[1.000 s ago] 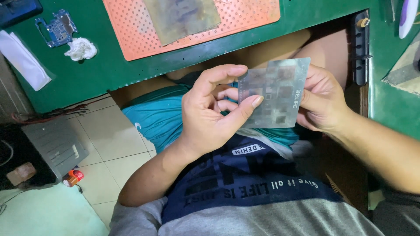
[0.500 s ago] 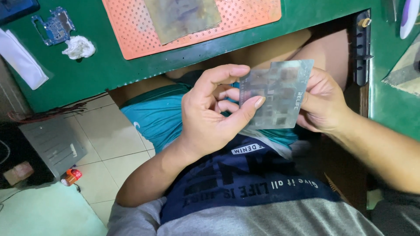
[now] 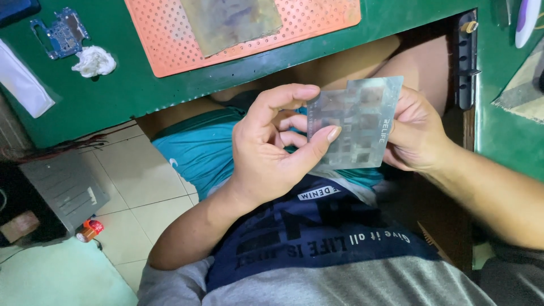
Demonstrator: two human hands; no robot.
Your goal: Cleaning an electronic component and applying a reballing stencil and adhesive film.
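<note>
1. Head view looks down on a seated person's lap, where both hands hold a thin, square metal stencil sheet (image 3: 358,122) up in front of the body, below the edge of a green worktable (image 3: 141,90).
2. The left hand (image 3: 272,147) pinches the sheet's left edge: the thumb lies across the lower front edge, the index finger curls over the top corner, and the other fingers are tucked behind.
3. The right hand (image 3: 416,133) grips the sheet's right edge, fingers closed around it with the thumb on the front face, near the middle of that side.
4. The sheet is grey and shiny, patterned with blocks of tiny holes, tilted slightly, its top right corner highest.
5. It hangs clear of the table, over teal shorts (image 3: 198,153) and a dark blue and grey shirt (image 3: 340,249).
6. On the table above lies an orange perforated mat (image 3: 317,20) with a dull metal plate (image 3: 232,20) resting on it.
7. Further left on the green surface sit a small blue circuit board (image 3: 62,34) and, just beside it, a crumpled white wad (image 3: 93,61). A white strip (image 3: 20,79) lies near the left edge.
8. A black bar (image 3: 466,62) runs down the table's inner edge, near the right hand.
9. On the tiled floor at left stand a grey flat box (image 3: 62,187) and a small orange and red object (image 3: 89,229).
</note>
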